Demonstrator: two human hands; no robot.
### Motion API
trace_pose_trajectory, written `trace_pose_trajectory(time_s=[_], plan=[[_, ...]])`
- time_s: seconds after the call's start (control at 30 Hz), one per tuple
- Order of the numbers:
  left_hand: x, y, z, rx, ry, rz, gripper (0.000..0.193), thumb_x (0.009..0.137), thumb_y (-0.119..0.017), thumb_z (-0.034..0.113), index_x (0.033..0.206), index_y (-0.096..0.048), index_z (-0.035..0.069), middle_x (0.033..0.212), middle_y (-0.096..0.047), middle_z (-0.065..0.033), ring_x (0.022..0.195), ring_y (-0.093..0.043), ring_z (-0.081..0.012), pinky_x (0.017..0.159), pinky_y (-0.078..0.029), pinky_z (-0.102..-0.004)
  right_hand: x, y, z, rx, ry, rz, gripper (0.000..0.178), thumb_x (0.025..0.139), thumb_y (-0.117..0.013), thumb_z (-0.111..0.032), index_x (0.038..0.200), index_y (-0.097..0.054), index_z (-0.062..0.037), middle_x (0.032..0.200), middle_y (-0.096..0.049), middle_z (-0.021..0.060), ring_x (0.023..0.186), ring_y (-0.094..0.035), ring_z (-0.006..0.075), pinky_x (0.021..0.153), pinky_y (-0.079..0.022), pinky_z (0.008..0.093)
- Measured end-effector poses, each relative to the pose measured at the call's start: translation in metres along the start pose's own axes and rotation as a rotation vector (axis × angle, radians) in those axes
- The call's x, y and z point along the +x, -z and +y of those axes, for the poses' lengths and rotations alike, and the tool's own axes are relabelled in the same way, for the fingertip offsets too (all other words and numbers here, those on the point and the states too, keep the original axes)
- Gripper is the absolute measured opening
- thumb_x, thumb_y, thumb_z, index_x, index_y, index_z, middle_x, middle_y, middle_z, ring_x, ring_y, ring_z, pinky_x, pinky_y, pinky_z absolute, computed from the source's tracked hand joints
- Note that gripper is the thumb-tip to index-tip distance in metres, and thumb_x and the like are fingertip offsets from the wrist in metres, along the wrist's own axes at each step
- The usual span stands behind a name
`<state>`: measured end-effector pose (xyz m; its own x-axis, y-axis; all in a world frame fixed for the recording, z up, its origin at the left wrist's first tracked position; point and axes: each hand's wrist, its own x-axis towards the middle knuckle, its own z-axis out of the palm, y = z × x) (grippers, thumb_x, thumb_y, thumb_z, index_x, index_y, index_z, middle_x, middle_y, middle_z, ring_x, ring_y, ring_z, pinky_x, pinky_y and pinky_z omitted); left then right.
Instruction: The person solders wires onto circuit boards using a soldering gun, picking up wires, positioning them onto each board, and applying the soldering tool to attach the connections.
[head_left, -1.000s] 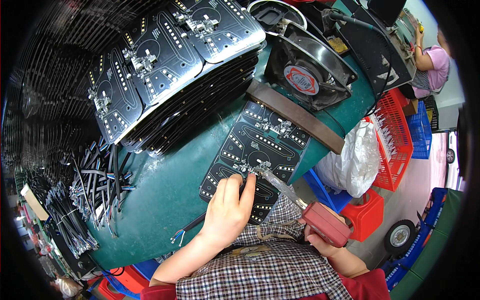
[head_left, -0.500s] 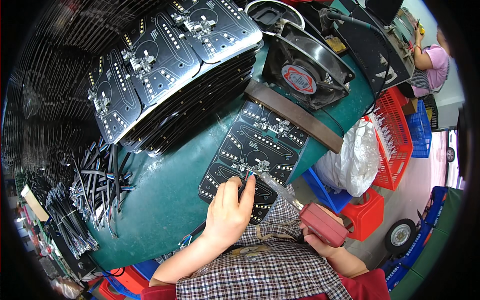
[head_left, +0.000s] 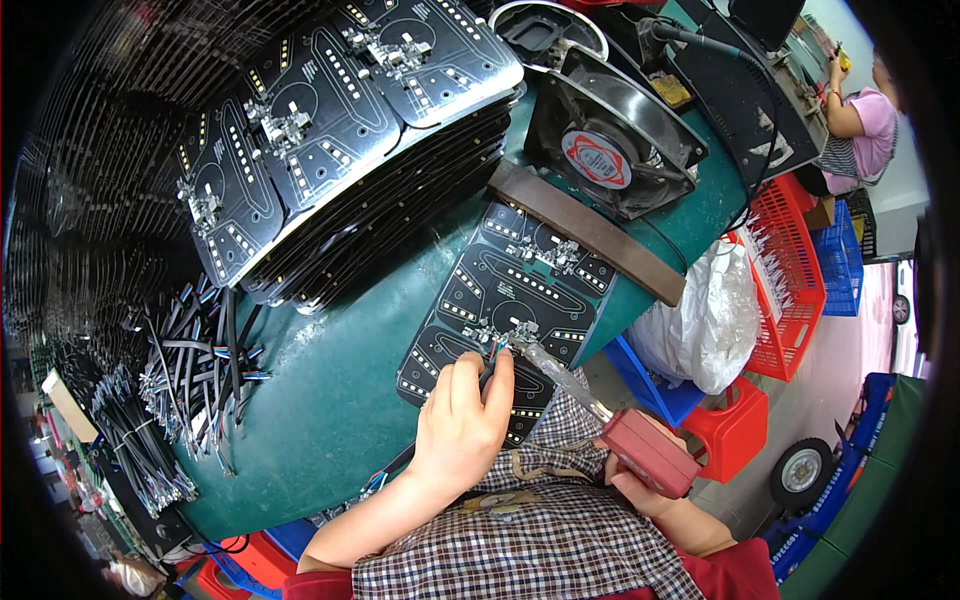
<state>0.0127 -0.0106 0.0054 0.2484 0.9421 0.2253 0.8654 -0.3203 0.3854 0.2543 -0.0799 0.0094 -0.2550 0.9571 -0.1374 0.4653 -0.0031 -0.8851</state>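
Note:
My left hand (head_left: pixel 460 422) pinches a black multi-core cable (head_left: pixel 402 460) over a black LED circuit board (head_left: pixel 497 300) on the green table. The cable's coloured wire ends (head_left: pixel 500 347) touch or nearly touch a cluster of shiny metal parts at the board's middle. My right hand (head_left: pixel 645 494) is wrapped round the red handle of a soldering iron (head_left: pixel 650 452). Its worn metal shaft slants up and left, and the tip is at those wire ends; exact contact is too small to tell. A brown bar (head_left: pixel 590 235) lies across the board's far end.
A tall stack of similar boards (head_left: pixel 340 140) fills the far left. Loose cables (head_left: pixel 205 365) and a tied cable bundle (head_left: pixel 145 445) lie at left. Beyond the bar stands a black fan (head_left: pixel 610 150). A red crate (head_left: pixel 790 280), plastic bag (head_left: pixel 705 320) and red stool (head_left: pixel 738 425) stand at right.
The soldering iron's handle and my right hand have shifted very slightly right. My left hand and the cable stay almost in place.

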Motion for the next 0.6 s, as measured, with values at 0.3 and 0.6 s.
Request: trace_pose_trajectory(time_s=[0.3, 0.6], plan=[[-0.003, -0.006, -0.006, -0.108, -0.003, 0.035, 0.046, 0.063, -0.061, -0.005, 0.109, -0.064, 0.001, 0.090, -0.051, -0.0106, 0.078, -0.054, -0.0222, 0.062, -0.048, -0.0294, 0.002, -0.002, 0.011, -0.113, 0.208, 0.024, 0.060, 0.071, -0.076, -0.026, 0.114, -0.056, 0.0103, 0.104, -0.064, 0.0196, 0.081, -0.067, 0.0285, 0.069, -0.054, 0.0321], [0.000, -0.004, -0.001, -0.013, -0.022, 0.029, 0.042, 0.066, -0.061, -0.001, 0.109, -0.063, 0.000, 0.091, -0.051, -0.0117, 0.079, -0.054, -0.0238, 0.063, -0.049, -0.0306, -0.003, -0.007, 0.012, -0.058, 0.069, 0.014, 0.057, 0.071, -0.076, -0.024, 0.113, -0.055, 0.0098, 0.101, -0.064, 0.0198, 0.082, -0.067, 0.0304, 0.070, -0.054, 0.0337]])
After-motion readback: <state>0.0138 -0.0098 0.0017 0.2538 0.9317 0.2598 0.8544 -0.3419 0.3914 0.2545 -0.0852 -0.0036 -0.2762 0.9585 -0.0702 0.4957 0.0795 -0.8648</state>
